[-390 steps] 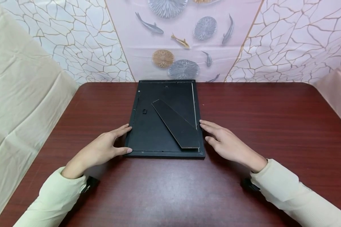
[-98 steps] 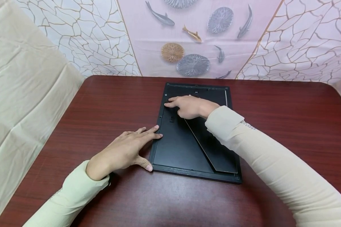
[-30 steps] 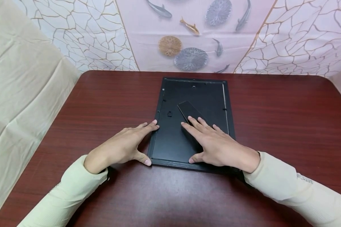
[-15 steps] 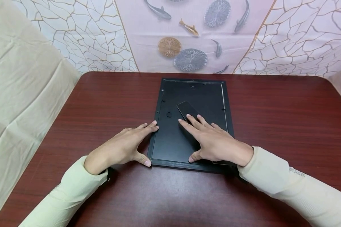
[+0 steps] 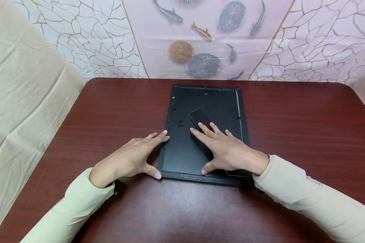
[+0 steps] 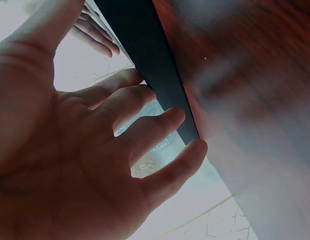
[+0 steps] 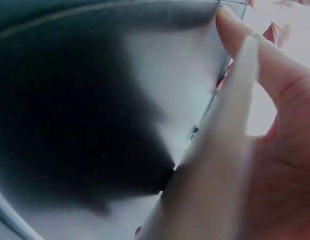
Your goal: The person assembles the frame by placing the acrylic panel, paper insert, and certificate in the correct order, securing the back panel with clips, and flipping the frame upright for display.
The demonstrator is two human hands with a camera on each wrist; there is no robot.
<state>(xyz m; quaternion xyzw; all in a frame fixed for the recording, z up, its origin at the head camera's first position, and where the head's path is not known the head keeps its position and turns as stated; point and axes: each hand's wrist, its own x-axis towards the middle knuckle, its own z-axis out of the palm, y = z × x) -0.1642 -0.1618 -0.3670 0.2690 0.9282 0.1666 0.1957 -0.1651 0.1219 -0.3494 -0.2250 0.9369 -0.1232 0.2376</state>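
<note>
A black picture frame point(image 5: 182, 152) lies face down on the table, its back panel and the upper end of its easel stand point(image 5: 198, 116) showing. My left hand point(image 5: 130, 158) rests against the frame's left edge, fingers spread and thumb at the near left corner. In the left wrist view, the left fingertips touch the frame's dark side point(image 6: 150, 55). My right hand point(image 5: 228, 152) lies with spread fingers over the easel stand, hiding much of it. Its thumb touches the back panel near the front rim. The right wrist view has the right hand point(image 7: 285, 165) beside a blurred pale strip.
Small dark tabs point(image 5: 239, 117) sit along the frame's inner rim. A dark red wooden table point(image 5: 298, 128) carries the frame. Behind it hangs a patterned cloth point(image 5: 182, 33) with fish and round motifs; a cream cloth point(image 5: 18, 101) hangs at the left.
Earlier my right hand left the right edge and had fingers at the frame's left rim; now it rests over the stand. The left hand stays at the left edge. The last second shows almost no movement.
</note>
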